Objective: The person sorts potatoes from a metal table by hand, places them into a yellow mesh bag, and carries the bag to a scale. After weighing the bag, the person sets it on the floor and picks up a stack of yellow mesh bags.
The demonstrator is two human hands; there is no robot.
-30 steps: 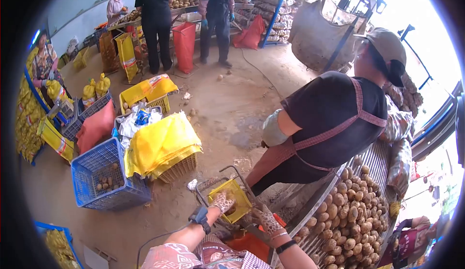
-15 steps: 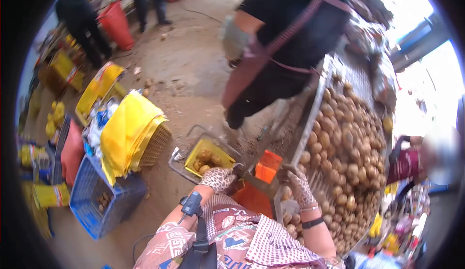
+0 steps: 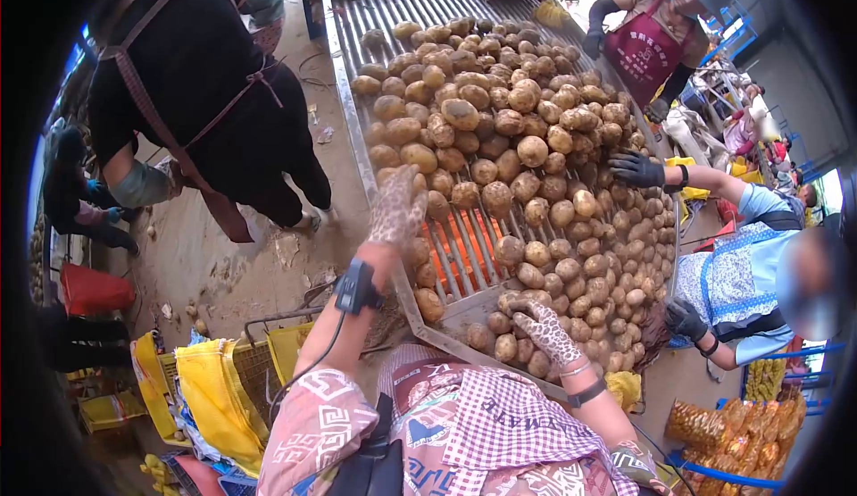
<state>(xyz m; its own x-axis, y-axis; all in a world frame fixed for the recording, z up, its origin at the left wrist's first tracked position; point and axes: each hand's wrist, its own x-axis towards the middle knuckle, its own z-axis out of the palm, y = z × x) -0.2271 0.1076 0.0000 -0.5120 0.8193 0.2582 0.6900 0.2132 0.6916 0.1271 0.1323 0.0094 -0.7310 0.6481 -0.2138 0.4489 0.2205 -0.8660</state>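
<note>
Potatoes [image 3: 533, 152] lie heaped on a sloping table of metal bars [image 3: 457, 259]. My left hand [image 3: 399, 206], in a spotted glove, reaches over the table's left rim to the potatoes there. Its fingers are stretched out, somewhat blurred, and no potato shows in them. Near the front corner my right hand [image 3: 544, 328], in a matching glove, rests on several potatoes with its fingers spread and slightly bent. Through a bare patch of bars, something orange [image 3: 460, 244] shows below.
Opposite on the right, a co-worker's dark-gloved hand [image 3: 636, 169] touches the potatoes. Another person in a maroon apron [image 3: 641, 54] stands at the far right corner. Left of the table, a person in black [image 3: 201, 76] stands on the dirt floor. Yellow sacks [image 3: 214, 389] lie lower left.
The view has swung right, toward the table. Both hands have left the table's edge by the yellow basket and orange item and are now over the potatoes.
</note>
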